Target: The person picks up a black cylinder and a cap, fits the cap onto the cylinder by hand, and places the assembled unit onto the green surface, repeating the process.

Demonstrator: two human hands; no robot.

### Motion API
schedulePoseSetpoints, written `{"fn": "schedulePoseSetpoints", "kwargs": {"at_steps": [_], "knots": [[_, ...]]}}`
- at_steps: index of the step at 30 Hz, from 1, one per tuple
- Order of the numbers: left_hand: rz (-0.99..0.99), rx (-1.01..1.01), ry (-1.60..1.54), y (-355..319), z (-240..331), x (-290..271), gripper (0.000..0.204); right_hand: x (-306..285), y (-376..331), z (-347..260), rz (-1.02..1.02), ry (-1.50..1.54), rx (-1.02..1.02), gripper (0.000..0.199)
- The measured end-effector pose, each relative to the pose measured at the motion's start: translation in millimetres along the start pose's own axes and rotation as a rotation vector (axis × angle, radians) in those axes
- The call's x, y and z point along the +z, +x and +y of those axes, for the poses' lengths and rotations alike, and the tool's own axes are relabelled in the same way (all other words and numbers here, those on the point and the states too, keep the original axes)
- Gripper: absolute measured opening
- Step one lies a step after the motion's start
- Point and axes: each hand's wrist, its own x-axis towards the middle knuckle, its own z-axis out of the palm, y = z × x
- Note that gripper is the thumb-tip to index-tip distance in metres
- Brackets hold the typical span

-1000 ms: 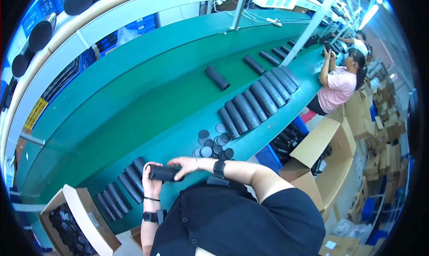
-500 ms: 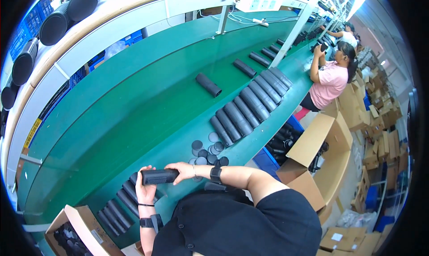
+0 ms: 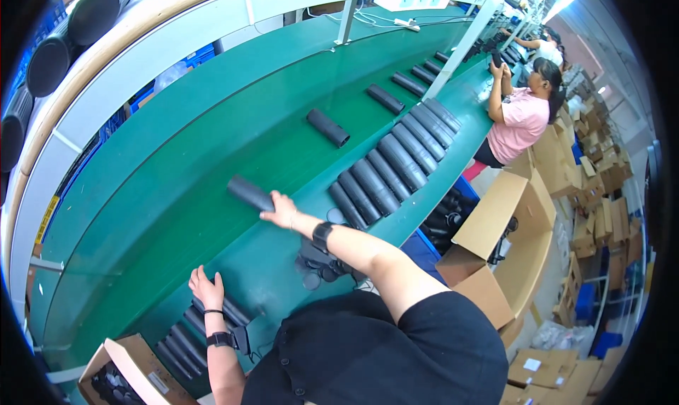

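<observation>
Black plastic tube (image 3: 249, 193), on green conveyor belt (image 3: 177, 171) at ten o'clock: right hand (image 3: 281, 210) grasps its end, placing step; release follows. Left hand (image 3: 206, 289) open, resting on stacked tubes (image 3: 191, 334).

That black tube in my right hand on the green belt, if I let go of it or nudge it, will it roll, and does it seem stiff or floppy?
The tube is round and lies on its side on the belt, so a sideways nudge would probably roll it. It looks stiff: it keeps a straight shape though the right hand grips only one end. The one-handed hold suggests it is fairly light.
</observation>
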Motion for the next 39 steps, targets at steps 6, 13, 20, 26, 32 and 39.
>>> {"fn": "schedulePoseSetpoints", "kwargs": {"at_steps": [6,13,20,26,32,39], "knots": [[-0.198,-0.077,0.320,13.1,11.0,-16.6,0.028,-28.1,56.3,9.2,0.078,-0.154,0.296,0.088],[-0.215,-0.032,0.336,12.6,11.7,-24.1,0.026,-33.8,53.6,24.1,0.268,-0.427,0.103,0.087],[-0.193,0.153,-0.062,-12.8,10.7,-56.1,0.031,-6.7,-59.3,13.8,-0.312,-0.511,-0.729,0.035],[-0.122,0.181,-0.242,-55.3,65.2,-92.5,0.034,-20.6,-163.2,36.2,-0.535,-0.662,-0.823,0.069],[-0.259,-0.086,-0.429,-69.1,57.4,-86.9,0.052,-7.4,-148.4,51.3,-0.503,-0.659,-0.766,0.065],[-0.263,-0.021,-0.654,-87.3,85.3,-83.5,0.064,-10.9,-143.1,53.6,-0.440,-0.745,-0.523,0.048]]}}
